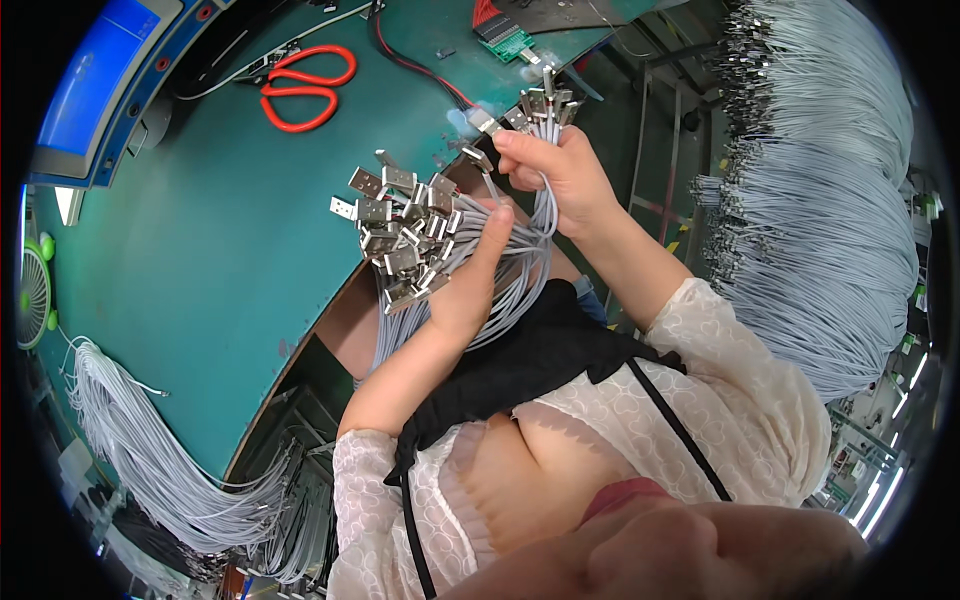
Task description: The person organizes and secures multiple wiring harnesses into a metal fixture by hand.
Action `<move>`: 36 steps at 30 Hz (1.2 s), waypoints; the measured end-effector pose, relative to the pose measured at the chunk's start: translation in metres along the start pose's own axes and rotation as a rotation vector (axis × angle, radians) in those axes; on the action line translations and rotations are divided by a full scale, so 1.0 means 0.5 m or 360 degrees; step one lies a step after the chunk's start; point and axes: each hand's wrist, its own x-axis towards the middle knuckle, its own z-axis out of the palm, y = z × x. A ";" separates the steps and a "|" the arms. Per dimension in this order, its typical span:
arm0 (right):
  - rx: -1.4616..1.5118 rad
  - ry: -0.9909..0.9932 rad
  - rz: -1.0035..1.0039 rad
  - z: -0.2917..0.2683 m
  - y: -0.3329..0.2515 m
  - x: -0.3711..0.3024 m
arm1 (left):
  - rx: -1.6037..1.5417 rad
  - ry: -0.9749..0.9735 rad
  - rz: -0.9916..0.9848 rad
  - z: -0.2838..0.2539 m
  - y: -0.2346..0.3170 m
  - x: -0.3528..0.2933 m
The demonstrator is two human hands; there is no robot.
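Observation:
My left hand (470,285) is wrapped round a thick bundle of grey USB cables (510,285). Their metal plugs (400,225) fan out above the table's edge. My right hand (565,180) is closed on a smaller bunch of the same cables, whose plugs (545,100) stick up beyond the knuckles. Its thumb and forefinger pinch at a metal USB connector (485,122) at the end of a red and black lead (435,78). One loose plug (478,158) sits between the two hands. Whether a cable is seated in that connector I cannot tell.
Red-handled scissors (305,90) lie on the green table (200,270). A small green circuit board (508,45) is at the far edge. A blue-framed screen (100,80) and a fan (35,290) stand left. Large cable bundles lie at the left (170,460) and right (810,240).

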 end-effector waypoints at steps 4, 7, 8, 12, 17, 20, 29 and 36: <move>-0.0015 -0.0051 0.0007 -0.002 -0.003 0.000 | 0.0022 0.0052 0.0049 0.000 0.000 0.000; 0.0044 -0.0030 0.0001 0.007 0.003 0.006 | 0.0014 0.0100 0.0078 -0.002 -0.004 -0.001; 0.0071 -0.0016 -0.0007 0.010 0.003 0.007 | 0.0007 0.0121 0.0094 -0.002 -0.005 -0.002; -0.0041 -0.0032 -0.0175 0.026 0.004 0.010 | 0.0271 0.0009 0.0022 -0.009 0.006 -0.006; -0.0239 -0.0107 -0.0019 0.034 0.003 -0.005 | 0.0137 -0.0103 0.0044 0.005 0.004 -0.001; 0.0103 -0.0095 -0.0028 0.018 0.007 -0.030 | 0.0147 -0.0234 0.0020 0.005 0.003 0.001; 0.0028 -0.0076 -0.0064 0.006 0.004 0.008 | 0.0050 0.0039 0.0029 0.015 0.003 0.008; -0.0042 -0.0118 -0.0210 0.043 0.006 0.007 | 0.0142 -0.0028 0.0210 0.012 -0.009 0.033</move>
